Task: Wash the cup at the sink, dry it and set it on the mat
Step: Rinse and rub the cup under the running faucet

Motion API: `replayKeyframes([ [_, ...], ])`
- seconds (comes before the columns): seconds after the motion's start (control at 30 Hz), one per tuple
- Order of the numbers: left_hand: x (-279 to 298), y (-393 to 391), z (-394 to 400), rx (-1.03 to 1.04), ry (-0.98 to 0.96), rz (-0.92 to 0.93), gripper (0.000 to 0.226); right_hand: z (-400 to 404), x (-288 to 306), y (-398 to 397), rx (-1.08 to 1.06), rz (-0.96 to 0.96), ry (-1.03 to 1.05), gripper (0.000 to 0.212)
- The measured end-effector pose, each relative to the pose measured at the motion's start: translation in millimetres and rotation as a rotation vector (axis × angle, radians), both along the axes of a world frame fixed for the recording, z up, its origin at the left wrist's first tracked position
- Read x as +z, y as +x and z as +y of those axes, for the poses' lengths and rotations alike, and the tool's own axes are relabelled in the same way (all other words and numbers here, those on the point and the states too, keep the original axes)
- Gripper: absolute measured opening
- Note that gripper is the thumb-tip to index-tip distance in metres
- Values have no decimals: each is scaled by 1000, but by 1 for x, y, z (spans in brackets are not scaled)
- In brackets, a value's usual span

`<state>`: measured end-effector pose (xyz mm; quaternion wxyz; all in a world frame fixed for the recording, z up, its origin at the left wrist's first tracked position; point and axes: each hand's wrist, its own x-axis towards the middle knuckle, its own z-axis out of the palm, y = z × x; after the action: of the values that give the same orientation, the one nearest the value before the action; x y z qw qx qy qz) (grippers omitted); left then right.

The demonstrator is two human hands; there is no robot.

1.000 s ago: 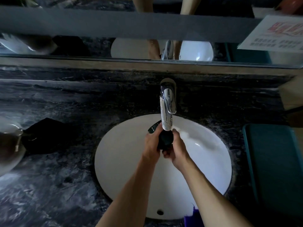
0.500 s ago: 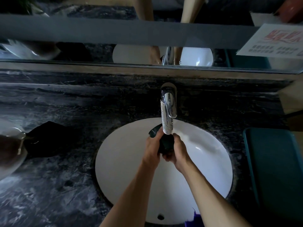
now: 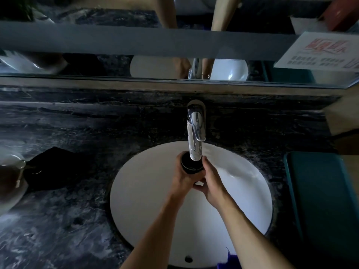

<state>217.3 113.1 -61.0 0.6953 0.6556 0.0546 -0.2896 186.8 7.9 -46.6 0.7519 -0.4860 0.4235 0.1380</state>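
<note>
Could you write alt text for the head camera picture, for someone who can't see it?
Seen from above, a person's left hand and right hand both hold a dark cup under a chrome tap over a white round sink. The sink sits in a dark marble counter, with a teal mat to its right.

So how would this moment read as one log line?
stage: washing | cup: under tap, over sink | left hand, right hand: holding cup
</note>
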Motion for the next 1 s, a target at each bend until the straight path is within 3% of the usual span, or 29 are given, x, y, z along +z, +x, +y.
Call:
replayKeyframes([
  [0.2, -2, 4, 18, -38, -6, -54, 65, -8, -1, 3, 193, -57, 99, 31],
  [0.37, 0, 10, 20, -23, 28, -116, 76, -9, -6, 1, 116, -147, 194, 36],
  [0.8, -8, 3, 20, -66, 85, -144, 71, -3, -8, -12, -9, -152, 34, 43],
  [0.9, -9, 3, 23, -4, 84, -134, 71, 0, -6, -12, 64, -152, 21, 39],
  [1.0, -12, 3, 23, 80, 104, -149, 70, -3, -7, -9, -81, -111, 35, 41],
])
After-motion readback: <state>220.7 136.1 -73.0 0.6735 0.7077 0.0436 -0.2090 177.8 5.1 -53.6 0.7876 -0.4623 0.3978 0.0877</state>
